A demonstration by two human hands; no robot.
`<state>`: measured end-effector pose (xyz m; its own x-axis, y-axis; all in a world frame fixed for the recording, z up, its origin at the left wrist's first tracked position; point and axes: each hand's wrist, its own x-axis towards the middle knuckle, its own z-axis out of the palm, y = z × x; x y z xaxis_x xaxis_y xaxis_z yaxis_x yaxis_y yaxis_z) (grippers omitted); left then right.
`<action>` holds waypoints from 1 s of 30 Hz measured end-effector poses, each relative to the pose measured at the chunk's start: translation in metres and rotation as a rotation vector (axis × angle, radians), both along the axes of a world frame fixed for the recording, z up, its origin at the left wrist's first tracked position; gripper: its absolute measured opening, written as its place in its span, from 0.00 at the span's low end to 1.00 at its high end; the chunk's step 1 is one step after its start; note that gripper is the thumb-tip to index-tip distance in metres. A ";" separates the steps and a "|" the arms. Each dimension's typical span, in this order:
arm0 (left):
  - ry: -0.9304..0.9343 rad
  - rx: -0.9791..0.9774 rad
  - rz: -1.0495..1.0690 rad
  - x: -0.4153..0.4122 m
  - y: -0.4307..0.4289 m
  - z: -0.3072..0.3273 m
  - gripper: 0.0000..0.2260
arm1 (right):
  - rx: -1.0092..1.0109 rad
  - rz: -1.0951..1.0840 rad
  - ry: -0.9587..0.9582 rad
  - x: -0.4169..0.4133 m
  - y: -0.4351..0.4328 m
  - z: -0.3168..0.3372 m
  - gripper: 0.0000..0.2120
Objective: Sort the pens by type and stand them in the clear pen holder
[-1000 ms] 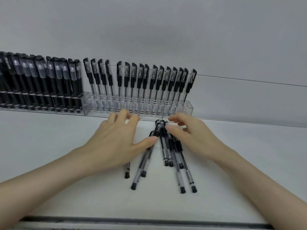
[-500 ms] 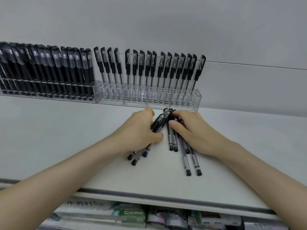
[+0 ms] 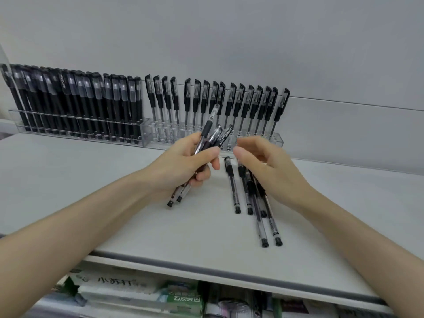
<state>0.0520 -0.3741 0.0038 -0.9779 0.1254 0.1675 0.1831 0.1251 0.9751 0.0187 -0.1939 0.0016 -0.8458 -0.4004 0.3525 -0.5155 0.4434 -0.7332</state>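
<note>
The step, as I read it, is picking one pen out of the bunch (image 3: 207, 131) and standing it with its own kind. To do it well, the free hand should pinch a single pen high up near the cap and draw it out along its length, so the others don't slide loose. Check the barrel first: the bunch looks mixed, one clear-bodied pen beside darker ones. Clear ones belong with the clear row (image 3: 241, 99) in the holder (image 3: 277, 140); the dark pens (image 3: 68, 92) stand to the left.

The left hand (image 3: 183, 164) is closed around the bunch, about three pens, held tilted above the shelf (image 3: 91, 191) just in front of the holder, thumb across the barrels and fingers wrapped underneath. The right hand (image 3: 263, 161) holds nothing: its fingers are loosely curled and its thumb is forward, near the tips of the bunch but apart from them. It hovers over the loose pens (image 3: 234, 191) lying on the shelf; whether it brushes them I cannot tell.
</note>
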 end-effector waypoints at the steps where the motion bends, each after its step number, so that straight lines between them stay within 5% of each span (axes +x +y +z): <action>1: 0.020 0.017 0.004 0.002 -0.002 0.002 0.03 | -0.085 0.036 -0.022 0.002 -0.006 0.006 0.14; 9: 0.106 0.073 0.030 -0.001 -0.035 0.013 0.09 | -0.352 0.026 -0.025 0.000 -0.067 0.037 0.12; 16: 0.094 -0.021 0.252 -0.015 -0.119 0.020 0.11 | -0.506 -0.120 0.083 -0.017 -0.125 0.062 0.06; 19: 0.078 -0.009 0.247 -0.022 -0.154 0.022 0.12 | -0.472 -0.237 0.256 -0.025 -0.150 0.066 0.14; 30: 0.059 0.141 0.069 -0.035 -0.190 0.008 0.09 | -0.389 -0.408 0.516 -0.046 -0.206 0.062 0.12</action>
